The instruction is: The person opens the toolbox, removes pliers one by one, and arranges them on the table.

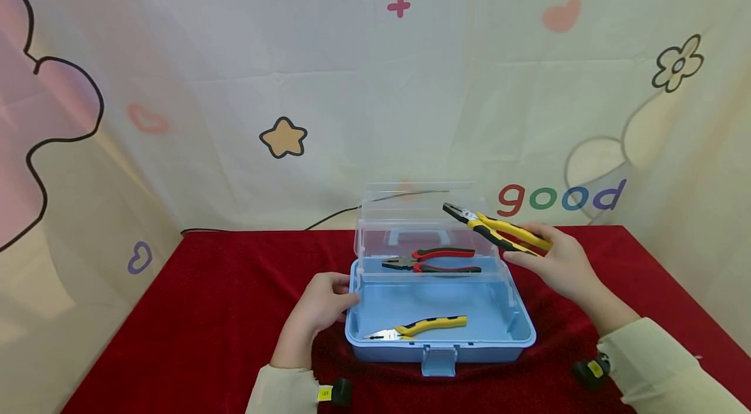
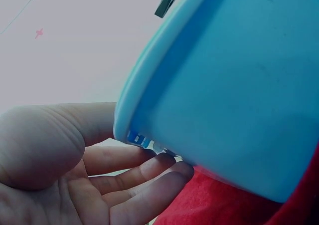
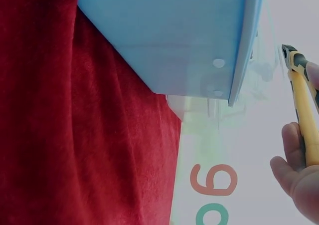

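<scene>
A light-blue toolbox (image 1: pixel 387 354) stands with its clear plastic part (image 1: pixel 375 231) raised at the back. My left hand (image 1: pixel 321 302) grips its left rim, thumb on the edge and fingers along the outside wall. My right hand (image 1: pixel 563 264) holds yellow-and-black pliers (image 1: pixel 507 229) by the handles above the box's back right corner, their closed jaws pointing left. Inside, near the front, lie yellow-and-black long-nose pliers (image 1: pixel 434 324). Red-and-black pliers (image 1: pixel 446 252) lie at the back of the box, partly overlapped by clear plastic.
A dark red cloth (image 1: pixel 235 310) covers the table. A blue latch (image 1: pixel 439 362) hangs at the toolbox's front. Behind the table hangs a pale printed curtain (image 1: pixel 328 75), and a thin dark cable (image 1: pixel 328 218) runs along its foot.
</scene>
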